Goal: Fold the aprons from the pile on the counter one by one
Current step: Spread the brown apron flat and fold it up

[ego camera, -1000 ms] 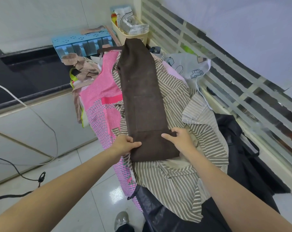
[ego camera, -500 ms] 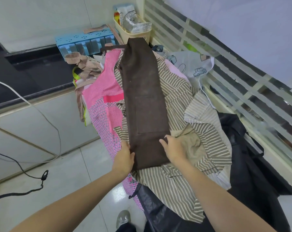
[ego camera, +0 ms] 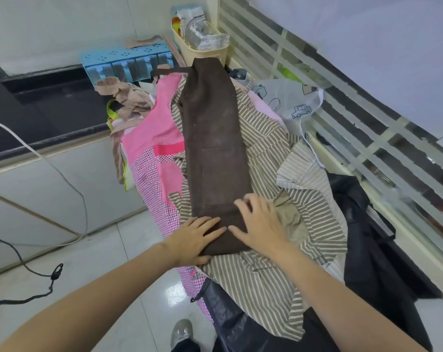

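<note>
Bench (ego camera: 62, 138) ran along the left wall, dark top, pale front panels below; a second stretch under the slatted window was almost wholly buried in cloth. Pile of aprons (ego camera: 278, 275) covered that stretch from the far corner to the near edge, spilling over the left edge toward the floor.

Striped apron (ego camera: 266, 138), beige and brown, was the broadest piece, spread across the middle of the pile. Black apron (ego camera: 383, 262) lay bunched along the window side and over the near edge. Pink apron (ego camera: 159, 153), checked in its lower part, hung off the left edge. A pale printed cloth with little cars (ego camera: 294, 107) sat toward the window side, near the far corner.

Brown apron (ego camera: 212, 148) lay on top of the striped one, folded into a long narrow strip running from the near edge toward the far corner, its far end just short of the cream basket (ego camera: 202, 53). Blue tray (ego camera: 128, 59) stood on the dark top left of the basket.

Left hand (ego camera: 197, 238) lay flat, fingers straight, pressing the near left end of the brown strip. Right hand (ego camera: 259, 224) lay flat beside it, fingers spread, on the near right end. Neither hand clasped the cloth.

A grey shoe (ego camera: 181, 331) showed on the tiled floor below.
</note>
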Demonstrator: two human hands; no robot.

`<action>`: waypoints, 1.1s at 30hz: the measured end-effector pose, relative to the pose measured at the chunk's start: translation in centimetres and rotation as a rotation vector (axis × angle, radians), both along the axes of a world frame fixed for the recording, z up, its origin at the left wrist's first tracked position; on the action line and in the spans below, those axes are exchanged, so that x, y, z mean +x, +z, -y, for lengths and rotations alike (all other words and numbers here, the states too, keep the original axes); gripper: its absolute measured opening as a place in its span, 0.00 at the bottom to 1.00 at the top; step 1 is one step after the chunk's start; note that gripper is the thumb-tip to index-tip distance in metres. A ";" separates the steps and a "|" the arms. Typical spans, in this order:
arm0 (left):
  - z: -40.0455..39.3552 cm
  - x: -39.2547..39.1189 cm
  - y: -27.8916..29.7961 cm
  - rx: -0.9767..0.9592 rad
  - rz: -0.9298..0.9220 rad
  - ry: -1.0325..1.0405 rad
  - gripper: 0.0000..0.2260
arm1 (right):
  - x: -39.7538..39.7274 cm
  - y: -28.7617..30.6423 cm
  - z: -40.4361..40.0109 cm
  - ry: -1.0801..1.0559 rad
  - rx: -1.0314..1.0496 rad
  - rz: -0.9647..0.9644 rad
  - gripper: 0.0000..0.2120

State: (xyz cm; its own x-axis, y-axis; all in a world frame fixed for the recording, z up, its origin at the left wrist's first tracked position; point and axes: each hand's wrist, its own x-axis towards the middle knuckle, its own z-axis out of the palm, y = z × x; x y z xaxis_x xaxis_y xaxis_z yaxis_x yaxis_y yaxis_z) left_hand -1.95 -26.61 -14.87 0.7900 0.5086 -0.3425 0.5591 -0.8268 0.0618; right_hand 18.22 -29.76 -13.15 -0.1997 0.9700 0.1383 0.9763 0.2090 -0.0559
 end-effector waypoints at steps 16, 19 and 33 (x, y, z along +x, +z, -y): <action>-4.0 -1.5 1.5 -0.843 0.496 0.720 0.12 | 3.5 -0.6 -2.3 -0.487 -0.589 -1.256 0.16; -4.8 -1.5 1.0 -0.869 0.574 0.826 0.07 | 2.6 -0.8 -3.0 -0.522 -0.527 -1.170 0.07; -9.9 -6.3 1.4 -1.090 0.466 0.939 0.15 | -6.2 -1.7 -5.7 -0.781 -0.294 -0.222 0.18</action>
